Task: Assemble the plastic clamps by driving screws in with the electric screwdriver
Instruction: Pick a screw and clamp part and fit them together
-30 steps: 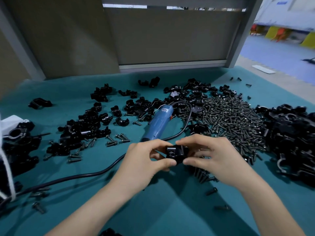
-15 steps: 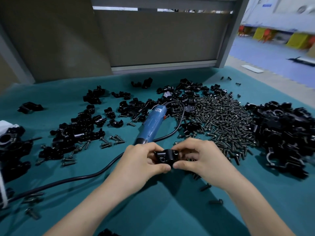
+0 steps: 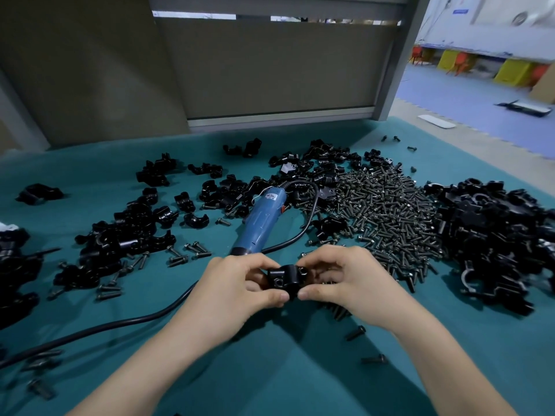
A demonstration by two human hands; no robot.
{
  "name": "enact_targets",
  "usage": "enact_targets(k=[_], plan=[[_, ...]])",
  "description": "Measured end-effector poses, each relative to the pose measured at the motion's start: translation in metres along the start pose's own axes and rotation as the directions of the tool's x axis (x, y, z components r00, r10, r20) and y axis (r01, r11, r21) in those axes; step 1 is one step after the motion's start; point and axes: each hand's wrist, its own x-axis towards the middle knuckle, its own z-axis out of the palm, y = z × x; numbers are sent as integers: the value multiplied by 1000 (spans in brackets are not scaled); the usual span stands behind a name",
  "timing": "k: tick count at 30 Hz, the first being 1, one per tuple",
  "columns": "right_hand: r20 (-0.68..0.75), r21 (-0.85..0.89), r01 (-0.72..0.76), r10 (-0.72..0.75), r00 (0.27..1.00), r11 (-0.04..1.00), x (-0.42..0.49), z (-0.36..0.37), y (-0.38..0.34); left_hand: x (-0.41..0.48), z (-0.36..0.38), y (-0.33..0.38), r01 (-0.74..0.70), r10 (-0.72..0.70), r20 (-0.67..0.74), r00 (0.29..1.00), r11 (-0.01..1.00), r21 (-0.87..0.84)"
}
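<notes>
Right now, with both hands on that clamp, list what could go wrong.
The clamp is only pinched between left hand and right hand; it may slip loose. The screwdriver cord runs under the left forearm and may snag when the tool is lifted. Loose screws by the right wrist may scatter.

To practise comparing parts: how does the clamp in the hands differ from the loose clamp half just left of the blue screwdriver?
The clamp is a closed block; the clamp half is an open arch. The left hand and right hand pinch the clamp; the clamp half lies untouched on the cloth. Both are black.
</notes>
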Motion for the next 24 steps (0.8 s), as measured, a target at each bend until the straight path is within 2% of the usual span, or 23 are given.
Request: enact_targets(k=[4,5,6,8,10,12,14,19,21,22,24], plan=[[152,-16,-7,10,988,1000,1,-17,-7,1,-2,-1,10,-10,-3,1000,1000,-22],[149,-28,0,4,989,1000,5,-29,-7,1,-2,-1,16,-16,-1,1000,999,-33],[83,-64,10,-4,997,998,11,-42,-5,1,-3,-2,23,-23,3,1000,999,-42],[-188,-259,-32,-17,982,965,33,-71,8,2,-4,-2,40,-39,19,999,998,-55],[-375,-508,-207,1,927,837,62,-94,28,2,-4,-2,53,-51,32,998,996,-66],[-350,-680,-303,67,934,667,85,-108,51,2,-4,-2,59,-57,32,998,996,-66],[-261,-813,-265,82,962,519,97,-116,66,2,-5,-1,61,-58,33,998,996,-70],[-117,-938,-141,95,989,317,112,-125,63,4,-7,-3,71,-68,50,996,995,-72],[-74,-943,-107,117,990,316,112,-127,59,4,-8,-3,75,-71,53,996,995,-67],[-69,-932,-103,108,992,348,110,-127,59,4,-8,-4,75,-72,54,996,995,-68],[-147,-856,-147,40,988,496,104,-126,57,4,-8,-4,73,-69,61,996,995,-72]])
